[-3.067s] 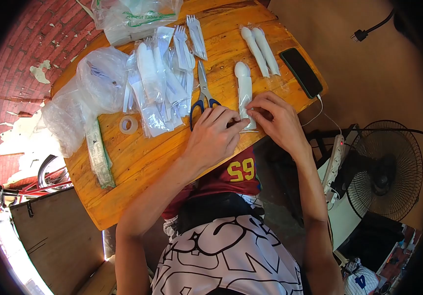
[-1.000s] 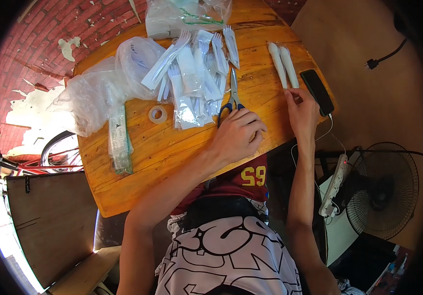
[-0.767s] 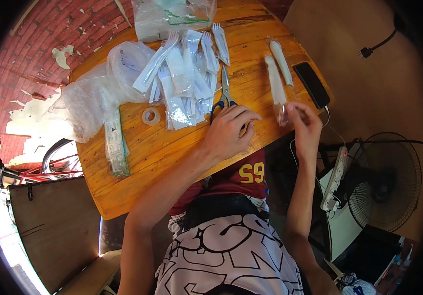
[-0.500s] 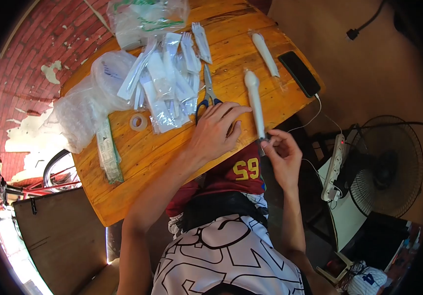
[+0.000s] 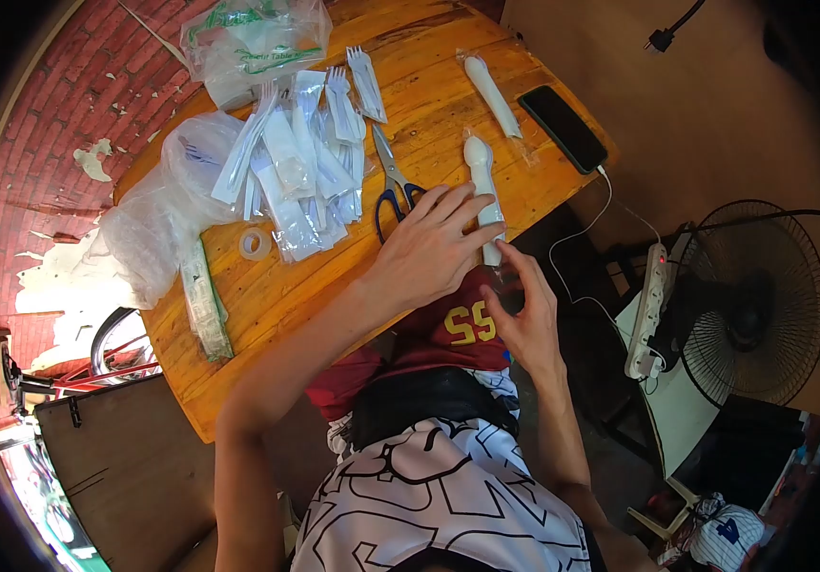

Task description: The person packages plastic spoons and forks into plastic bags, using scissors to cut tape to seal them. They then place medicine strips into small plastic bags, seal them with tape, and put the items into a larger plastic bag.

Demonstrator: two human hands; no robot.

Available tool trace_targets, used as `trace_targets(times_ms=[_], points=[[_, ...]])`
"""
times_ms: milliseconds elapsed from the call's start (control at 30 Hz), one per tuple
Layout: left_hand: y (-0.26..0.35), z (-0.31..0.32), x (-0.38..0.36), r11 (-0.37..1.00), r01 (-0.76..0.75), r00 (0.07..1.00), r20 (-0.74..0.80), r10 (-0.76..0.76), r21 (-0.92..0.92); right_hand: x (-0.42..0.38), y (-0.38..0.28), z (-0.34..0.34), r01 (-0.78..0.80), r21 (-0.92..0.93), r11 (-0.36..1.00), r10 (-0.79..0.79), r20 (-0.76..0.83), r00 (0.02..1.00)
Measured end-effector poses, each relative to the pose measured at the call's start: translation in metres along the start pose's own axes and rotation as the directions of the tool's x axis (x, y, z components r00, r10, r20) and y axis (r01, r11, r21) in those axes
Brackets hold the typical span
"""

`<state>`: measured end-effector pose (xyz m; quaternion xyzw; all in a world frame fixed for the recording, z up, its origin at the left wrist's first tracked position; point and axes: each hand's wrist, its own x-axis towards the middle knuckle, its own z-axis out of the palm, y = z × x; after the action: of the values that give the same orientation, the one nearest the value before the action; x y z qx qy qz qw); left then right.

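Note:
A wrapped white plastic spoon [image 5: 482,179] lies at the table's near right edge, its handle end by my hands. My left hand [image 5: 439,240] reaches over the handle with its fingers spread, resting on or just above the wrapper. Close to the handle's lower end, my right hand [image 5: 524,303] has thumb and forefinger apart, with nothing seen between them. Blue-handled scissors [image 5: 393,181] lie left of the spoon, partly behind my left hand. Farther back is another wrapped spoon [image 5: 492,95]. A pile of wrapped forks and utensils [image 5: 300,172] spreads left of the scissors.
A phone [image 5: 563,128] on a cable lies at the right of the wooden table [image 5: 267,381]. Plastic bags [image 5: 257,48], a tape roll [image 5: 256,244] and a folded wrapper [image 5: 202,300] are at the left. A fan [image 5: 748,305] and power strip [image 5: 651,310] stand right.
My left hand has moved right, over the spoon's handle. My right hand's thumb and forefinger have parted from the wrapper's end. The view has shifted slightly.

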<state>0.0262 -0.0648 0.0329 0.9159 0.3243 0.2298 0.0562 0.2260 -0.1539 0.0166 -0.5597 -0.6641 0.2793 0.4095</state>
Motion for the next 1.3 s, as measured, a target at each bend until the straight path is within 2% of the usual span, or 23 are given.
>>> trace_targets(times_ms=[100, 200, 300, 333, 400, 433, 500, 567, 600, 700, 767, 833, 867, 1000, 1100, 1167, 1267, 1300], points=[[-0.007, 0.003, 0.007, 0.983, -0.009, 1.000, -0.010, 0.007, -0.184, 0.004, 0.001, 0.000, -0.004, 0.024, 1.000, 0.006, -0.069, 0.998], [-0.009, -0.006, 0.014, 0.943, 0.024, 0.989, -0.128, -0.070, -0.332, 0.019, -0.006, -0.010, 0.083, 0.040, 0.996, -0.076, -0.159, 0.984], [-0.012, -0.024, 0.016, 0.905, 0.082, 0.969, -0.179, -0.170, -0.416, 0.047, -0.031, -0.036, 0.164, -0.006, 0.986, -0.163, -0.130, 0.978], [-0.017, -0.023, 0.014, 0.918, 0.075, 0.950, -0.253, -0.185, -0.389, 0.059, -0.040, -0.043, 0.173, 0.029, 0.984, -0.166, -0.159, 0.973], [-0.023, -0.030, 0.007, 0.914, 0.098, 0.940, -0.265, -0.216, -0.394, 0.082, -0.063, -0.054, 0.163, 0.125, 0.979, -0.130, -0.236, 0.963], [-0.026, -0.034, 0.004, 0.912, 0.111, 0.934, -0.272, -0.232, -0.395, 0.097, -0.064, -0.055, 0.202, 0.198, 0.959, -0.155, -0.228, 0.961], [-0.025, -0.045, -0.001, 0.906, 0.125, 0.925, -0.282, -0.254, -0.405, 0.128, -0.068, -0.054, 0.260, 0.199, 0.945, -0.242, -0.108, 0.964], [-0.027, -0.059, -0.007, 0.888, 0.173, 0.925, -0.241, -0.295, -0.425, 0.141, -0.094, -0.059, 0.279, 0.319, 0.906, -0.222, -0.203, 0.954], [-0.028, -0.063, -0.011, 0.871, 0.198, 0.919, -0.224, -0.325, -0.450, 0.150, -0.101, -0.064, 0.309, 0.319, 0.896, -0.250, -0.212, 0.945], [-0.032, -0.070, -0.023, 0.831, 0.250, 0.902, -0.193, -0.387, -0.497, 0.180, -0.110, -0.053, 0.341, 0.382, 0.859, -0.350, -0.048, 0.936], [-0.038, -0.072, -0.024, 0.834, 0.244, 0.896, -0.214, -0.388, -0.494, 0.200, -0.114, -0.048, 0.381, 0.261, 0.887, -0.374, -0.081, 0.924], [-0.039, -0.071, -0.022, 0.801, 0.306, 0.867, -0.199, -0.458, -0.514, 0.222, -0.106, -0.038, 0.439, 0.131, 0.889, -0.434, -0.067, 0.899], [-0.041, -0.072, -0.021, 0.786, 0.333, 0.854, -0.187, -0.486, -0.521, 0.230, -0.099, -0.027, 0.406, 0.176, 0.897, -0.402, -0.057, 0.914], [-0.046, -0.066, -0.015, 0.787, 0.347, 0.818, -0.246, -0.520, -0.510, 0.215, -0.097, -0.018, 0.452, 0.316, 0.834, -0.435, -0.128, 0.892], [-0.048, -0.056, -0.008, 0.777, 0.341, 0.793, -0.281, -0.540, -0.529, 0.176, -0.088, -0.020, 0.468, 0.122, 0.875, -0.461, -0.080, 0.884], [-0.047, -0.049, 0.001, 0.774, 0.332, 0.784, -0.299, -0.544, -0.539, 0.151, -0.076, -0.017, 0.429, 0.069, 0.901, -0.429, -0.023, 0.903], [-0.062, -0.024, 0.007, 0.925, 0.275, 0.874, -0.333, -0.354, -0.261, 0.117, -0.049, -0.017, 0.316, -0.014, 0.949, -0.314, 0.064, 0.947], [-0.063, -0.020, 0.008, 0.925, 0.274, 0.900, -0.268, -0.343, -0.265, 0.107, -0.039, -0.017, 0.266, -0.045, 0.963, -0.261, 0.090, 0.961]])
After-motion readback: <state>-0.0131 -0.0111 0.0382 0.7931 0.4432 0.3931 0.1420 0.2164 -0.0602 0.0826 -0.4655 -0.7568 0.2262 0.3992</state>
